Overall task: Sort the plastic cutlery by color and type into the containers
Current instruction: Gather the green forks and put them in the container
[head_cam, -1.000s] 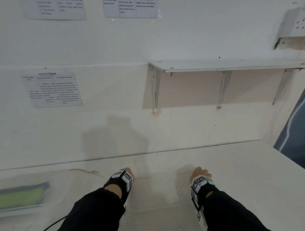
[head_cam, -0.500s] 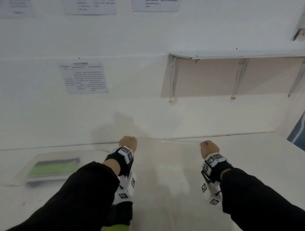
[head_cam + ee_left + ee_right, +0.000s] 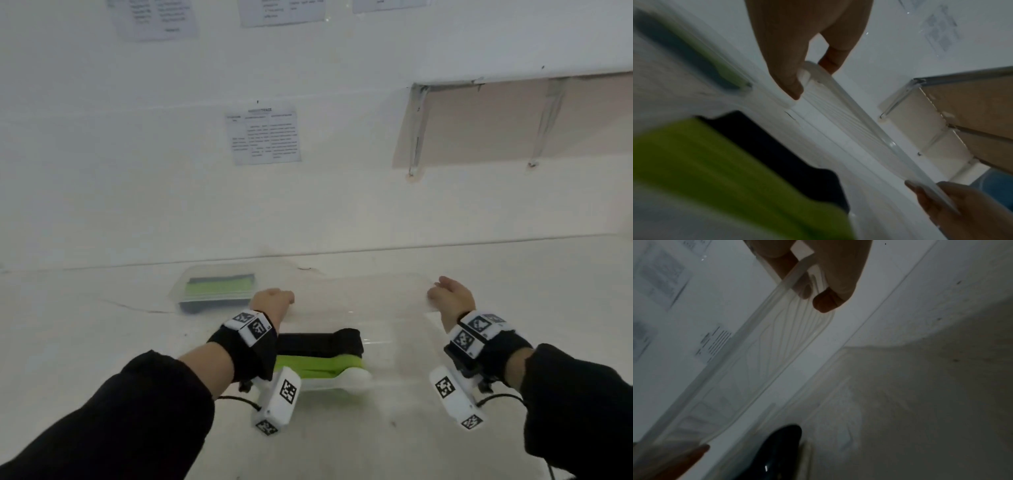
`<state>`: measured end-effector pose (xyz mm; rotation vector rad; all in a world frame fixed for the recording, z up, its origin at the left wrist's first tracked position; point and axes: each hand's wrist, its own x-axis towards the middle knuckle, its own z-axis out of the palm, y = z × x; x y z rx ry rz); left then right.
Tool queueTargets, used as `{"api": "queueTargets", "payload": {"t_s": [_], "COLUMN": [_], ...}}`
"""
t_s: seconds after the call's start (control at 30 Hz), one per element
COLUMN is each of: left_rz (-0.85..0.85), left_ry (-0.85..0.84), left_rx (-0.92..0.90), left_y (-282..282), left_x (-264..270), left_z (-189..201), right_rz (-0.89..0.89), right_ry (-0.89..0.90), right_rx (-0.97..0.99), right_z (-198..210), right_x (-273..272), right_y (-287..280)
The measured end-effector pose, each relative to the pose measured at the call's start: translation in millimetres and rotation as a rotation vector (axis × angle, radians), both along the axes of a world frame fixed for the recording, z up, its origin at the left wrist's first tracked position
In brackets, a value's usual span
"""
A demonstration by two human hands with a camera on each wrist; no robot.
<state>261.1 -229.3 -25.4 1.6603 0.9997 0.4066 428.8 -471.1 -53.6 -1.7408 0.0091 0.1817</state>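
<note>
A clear plastic lid hangs between both hands above the white table. My left hand pinches its left end, thumb underneath. My right hand pinches the right end. Below the lid, close to me, stands a clear open container with stacks of black cutlery, green cutlery and white cutlery in its left part. The green and black stacks blur in the left wrist view.
A second clear container with green and dark cutlery, lid on, sits at the back left by the wall. A white shelf on brackets juts from the wall at upper right. Printed sheets are stuck on the wall.
The view has dropped and swung right to left, so the near container with cutlery now shows. Both hands have moved forward and up, holding the clear lid between them.
</note>
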Motion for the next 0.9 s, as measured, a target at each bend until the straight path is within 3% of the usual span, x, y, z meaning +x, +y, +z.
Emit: {"api": "queueTargets", "payload": {"t_s": [0.13, 0.33, 0.5, 0.73, 0.9], "left_rz": [-0.036, -0.136, -0.149, -0.013, 0.089], "left_ry": [0.023, 0.233, 0.281, 0.163, 0.167], "left_rx": [0.073, 0.278, 0.272, 0.084, 0.13], "left_y": [9.3, 12.5, 3.7, -2.7, -20.5], "left_x": [-41.6, -72.8, -78.2, -69.2, -57.3], "left_z": [-21.0, -36.4, -44.2, -50.8, -53.9], "right_rz": [0.071, 0.148, 0.212, 0.111, 0.079], "right_ry": [-0.082, -0.101, -0.107, -0.056, -0.035], "right_rx": [-0.124, -0.314, -0.524, -0.573, -0.6], "right_z": [-5.9, -16.6, -14.5, -14.5, -16.8], "right_x": [-39.1, -72.5, -78.8, -70.3, -71.8], "right_y": [-5.9, -15.0, -18.7, -0.1, 13.4]}}
